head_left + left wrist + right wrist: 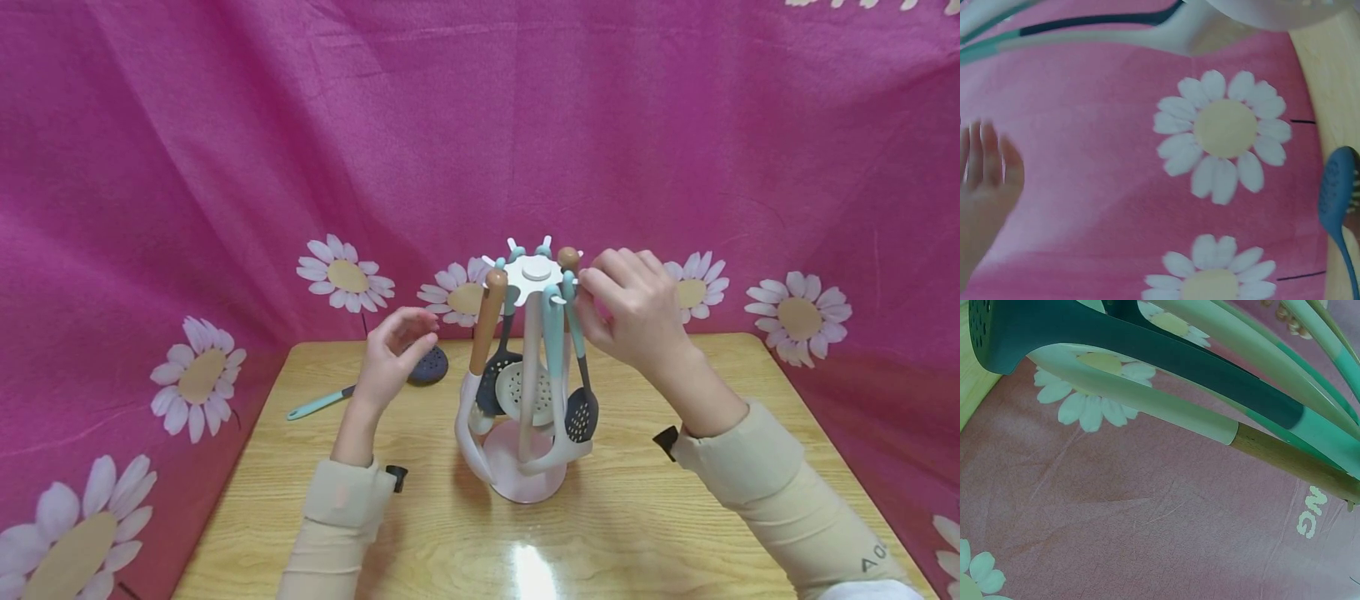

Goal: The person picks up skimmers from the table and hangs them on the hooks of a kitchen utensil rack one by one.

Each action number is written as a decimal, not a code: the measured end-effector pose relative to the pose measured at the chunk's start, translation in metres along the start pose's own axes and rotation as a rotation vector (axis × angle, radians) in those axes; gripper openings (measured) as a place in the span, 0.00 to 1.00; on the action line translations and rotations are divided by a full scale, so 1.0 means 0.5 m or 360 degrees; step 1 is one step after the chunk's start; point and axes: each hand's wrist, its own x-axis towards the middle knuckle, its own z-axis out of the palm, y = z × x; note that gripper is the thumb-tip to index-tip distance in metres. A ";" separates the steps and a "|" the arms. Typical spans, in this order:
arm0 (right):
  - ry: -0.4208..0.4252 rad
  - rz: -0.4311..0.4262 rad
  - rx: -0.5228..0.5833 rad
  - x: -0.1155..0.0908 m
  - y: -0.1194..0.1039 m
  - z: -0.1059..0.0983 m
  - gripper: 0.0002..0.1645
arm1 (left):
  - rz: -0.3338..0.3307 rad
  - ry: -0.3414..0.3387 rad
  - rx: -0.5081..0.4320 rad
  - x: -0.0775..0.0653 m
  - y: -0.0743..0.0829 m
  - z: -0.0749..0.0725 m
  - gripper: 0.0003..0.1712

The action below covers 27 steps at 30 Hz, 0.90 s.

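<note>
A white utensil rack point(536, 275) stands upright on a round pink base point(525, 483), its hooks hung with several kitchen tools. My right hand point(630, 304) is at the right side of the rack's top, its curled fingers and thumb pinching a hook end beside a turquoise-handled dark skimmer point(582, 415). That hand is out of frame in the right wrist view, where the dark skimmer point(1166, 356) hangs close. My left hand point(396, 350), fingers loosely curved, hovers left of the rack and holds nothing. Behind it lies a turquoise-handled dark perforated tool point(321, 403), partly hidden by the hand.
The wooden table point(637, 517) carries the rack near its middle. A wooden-handled white tool point(489, 325) hangs at the rack's left. Pink cloth point(480, 125) with daisies encloses the back and sides. Both wrists wear beige bands with small black cameras point(397, 477).
</note>
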 end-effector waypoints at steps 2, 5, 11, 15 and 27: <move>0.0003 0.0000 0.0001 0.000 0.000 0.000 0.10 | -0.0047 0.0224 0.0016 0.004 -0.013 -0.007 0.11; 0.0009 0.0000 0.0003 0.000 0.000 0.001 0.10 | -0.0137 0.0509 0.0080 0.009 -0.037 -0.020 0.10; 0.0014 0.0002 -0.0004 -0.001 0.000 0.001 0.10 | -0.0392 0.0864 0.0152 0.009 -0.100 -0.046 0.09; 0.0018 0.0003 -0.0010 -0.001 0.000 0.001 0.10 | -0.0642 0.1004 0.0092 0.000 -0.142 -0.062 0.08; 0.0019 0.0000 -0.0004 0.000 -0.001 0.002 0.10 | -0.1187 0.1100 -0.0606 -0.079 -0.509 -0.177 0.14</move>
